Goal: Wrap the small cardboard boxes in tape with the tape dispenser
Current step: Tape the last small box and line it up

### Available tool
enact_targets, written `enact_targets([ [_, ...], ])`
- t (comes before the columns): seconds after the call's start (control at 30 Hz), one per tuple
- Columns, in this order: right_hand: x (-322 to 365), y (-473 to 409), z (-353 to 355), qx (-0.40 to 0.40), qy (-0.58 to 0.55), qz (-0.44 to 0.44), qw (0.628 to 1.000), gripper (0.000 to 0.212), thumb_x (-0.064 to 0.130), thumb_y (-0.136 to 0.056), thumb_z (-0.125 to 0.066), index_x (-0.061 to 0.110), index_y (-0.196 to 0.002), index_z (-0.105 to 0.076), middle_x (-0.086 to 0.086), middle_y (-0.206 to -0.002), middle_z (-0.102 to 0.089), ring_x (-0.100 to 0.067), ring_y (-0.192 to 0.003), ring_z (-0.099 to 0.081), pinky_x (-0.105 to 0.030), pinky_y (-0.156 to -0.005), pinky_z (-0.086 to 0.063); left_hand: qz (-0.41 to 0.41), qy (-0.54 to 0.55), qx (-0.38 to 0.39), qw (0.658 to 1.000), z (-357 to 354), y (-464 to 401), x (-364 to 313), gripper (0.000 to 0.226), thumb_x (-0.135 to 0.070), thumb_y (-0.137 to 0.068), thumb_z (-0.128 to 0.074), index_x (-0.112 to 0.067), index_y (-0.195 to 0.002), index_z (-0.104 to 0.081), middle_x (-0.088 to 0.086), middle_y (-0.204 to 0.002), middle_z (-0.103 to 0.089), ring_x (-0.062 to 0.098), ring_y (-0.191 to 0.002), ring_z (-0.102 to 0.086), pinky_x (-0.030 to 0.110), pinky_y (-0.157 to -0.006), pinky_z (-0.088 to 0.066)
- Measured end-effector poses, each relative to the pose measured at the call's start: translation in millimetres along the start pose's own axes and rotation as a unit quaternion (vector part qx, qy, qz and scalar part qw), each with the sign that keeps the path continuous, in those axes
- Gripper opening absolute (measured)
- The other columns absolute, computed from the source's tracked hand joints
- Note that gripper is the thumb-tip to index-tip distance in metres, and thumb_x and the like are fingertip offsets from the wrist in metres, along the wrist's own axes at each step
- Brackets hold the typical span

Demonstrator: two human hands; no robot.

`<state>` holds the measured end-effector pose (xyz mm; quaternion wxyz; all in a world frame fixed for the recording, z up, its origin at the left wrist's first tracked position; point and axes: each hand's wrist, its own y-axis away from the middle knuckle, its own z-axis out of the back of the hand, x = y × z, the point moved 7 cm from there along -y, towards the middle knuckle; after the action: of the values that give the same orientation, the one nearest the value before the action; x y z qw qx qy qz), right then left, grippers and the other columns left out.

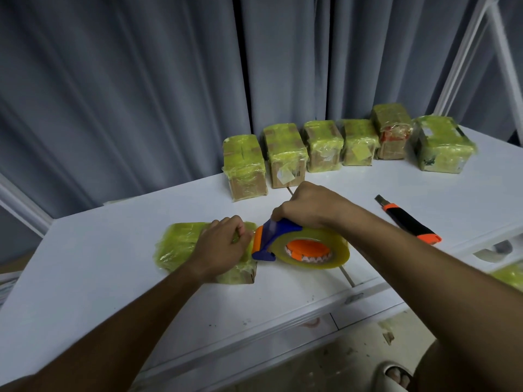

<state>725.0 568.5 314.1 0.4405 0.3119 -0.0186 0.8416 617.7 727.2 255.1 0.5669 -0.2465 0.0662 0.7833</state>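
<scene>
Tape dispenser (278,239), blue plastic with an orange hub and a glossy yellowish roll, lies against the box on the white table (113,278), gripped from above by the right hand (307,206). The left hand (222,246), fingers curled, presses the crinkly tape-wrapped cardboard box (177,246). Six wrapped boxes (322,145) line the rear; a utility knife (407,220) lies right.

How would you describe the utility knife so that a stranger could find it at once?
Start at the white table and its back row of six boxes wrapped in yellow-green tape. In front of that row, right of the right hand, lies the utility knife. It alone is long, black, orange-trimmed and untaped.
</scene>
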Motion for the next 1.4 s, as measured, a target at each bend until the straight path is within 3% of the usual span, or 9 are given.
enact_targets([
  [0.17,-6,6,5,0.023,-0.082,-0.028,0.996,0.039,0.048,-0.082,-0.071,0.01,-0.09,-0.073,-0.006,-0.09,-0.066,-0.019,-0.071,-0.061,-0.033,-0.069,-0.049,-0.003,-0.003,0.0,1.0,0,0,-1,0.025,-0.039,-0.097,-0.05,-0.021,-0.079,-0.047,-0.009,-0.073,-0.051,0.017,-0.079,-0.046,0.033,-0.069,-0.03],
  [0.27,8,14,-4,-0.009,0.035,-0.003,0.999,0.04,0.057,-0.076,-0.068,0.018,-0.084,-0.064,-0.002,-0.086,-0.061,-0.021,-0.079,-0.061,-0.033,-0.067,-0.047,-0.012,-0.003,-0.006,1.0,0,-1,-1,0.025,-0.039,-0.097,-0.05,-0.023,-0.078,-0.046,-0.009,-0.072,-0.05,0.018,-0.079,-0.046,0.034,-0.07,-0.03],
  [0.33,28,27,-22,-0.04,0.167,0.046,0.984,0.034,0.051,-0.082,-0.061,0.019,-0.09,-0.051,-0.001,-0.088,-0.054,-0.023,-0.081,-0.053,-0.032,-0.071,-0.041,-0.024,-0.003,-0.018,1.0,1,-1,-1,0.025,-0.036,-0.096,-0.05,-0.025,-0.075,-0.043,-0.009,-0.07,-0.05,0.02,-0.077,-0.045,0.035,-0.069,-0.031],
  [0.4,39,32,-31,-0.056,0.191,0.071,0.977,0.03,0.046,-0.087,-0.056,0.02,-0.096,-0.044,-0.002,-0.091,-0.051,-0.025,-0.084,-0.05,-0.033,-0.073,-0.04,-0.026,-0.007,-0.018,0.999,1,-2,1,0.021,-0.033,-0.096,-0.047,-0.025,-0.077,-0.044,-0.009,-0.072,-0.051,0.021,-0.077,-0.045,0.036,-0.07,-0.032],
  [0.6,26,14,-27,-0.031,0.138,0.01,0.99,0.034,0.052,-0.083,-0.059,0.021,-0.093,-0.053,0.003,-0.082,-0.05,-0.025,-0.088,-0.057,-0.034,-0.075,-0.046,-0.043,-0.031,-0.034,0.998,2,1,0,0.023,-0.043,-0.095,-0.047,-0.028,-0.078,-0.041,-0.011,-0.08,-0.053,0.019,-0.081,-0.046,0.036,-0.075,-0.034],
  [0.77,19,6,-28,-0.014,0.122,0.002,0.992,0.038,0.056,-0.08,-0.062,0.02,-0.078,-0.049,0.002,-0.079,-0.052,-0.026,-0.086,-0.059,-0.034,-0.072,-0.047,-0.034,-0.043,-0.034,0.998,2,3,1,0.035,-0.067,-0.075,-0.042,-0.032,-0.077,-0.038,-0.015,-0.078,-0.049,0.015,-0.081,-0.043,0.034,-0.076,-0.035],
  [0.97,14,10,-3,-0.011,0.076,0.007,0.997,0.042,0.058,-0.074,-0.067,0.019,-0.067,-0.057,-0.003,-0.079,-0.06,-0.023,-0.075,-0.058,-0.034,-0.064,-0.046,-0.023,-0.046,-0.031,0.998,3,2,-1,0.034,-0.057,-0.077,-0.059,-0.031,-0.075,-0.037,-0.015,-0.078,-0.05,0.014,-0.082,-0.044,0.032,-0.072,-0.033],
  [1.17,9,33,34,-0.022,-0.005,0.027,0.999,0.04,0.051,-0.08,-0.072,0.011,-0.079,-0.079,-0.007,-0.086,-0.072,-0.023,-0.083,-0.067,-0.041,-0.078,-0.057,-0.024,-0.033,-0.001,0.999,7,4,-4,0.035,-0.05,-0.075,-0.066,-0.03,-0.072,-0.038,-0.013,-0.074,-0.05,0.011,-0.078,-0.043,0.031,-0.067,-0.028],
  [1.4,14,44,41,-0.011,-0.088,0.056,0.994,0.033,0.044,-0.087,-0.073,0.012,-0.092,-0.078,-0.006,-0.088,-0.075,-0.02,-0.081,-0.069,-0.028,-0.066,-0.051,-0.045,0.031,0.082,0.995,12,14,-6,0.024,-0.046,-0.057,-0.061,-0.031,-0.068,-0.046,-0.011,-0.069,-0.045,0.007,-0.077,-0.044,0.03,-0.068,-0.035],
])
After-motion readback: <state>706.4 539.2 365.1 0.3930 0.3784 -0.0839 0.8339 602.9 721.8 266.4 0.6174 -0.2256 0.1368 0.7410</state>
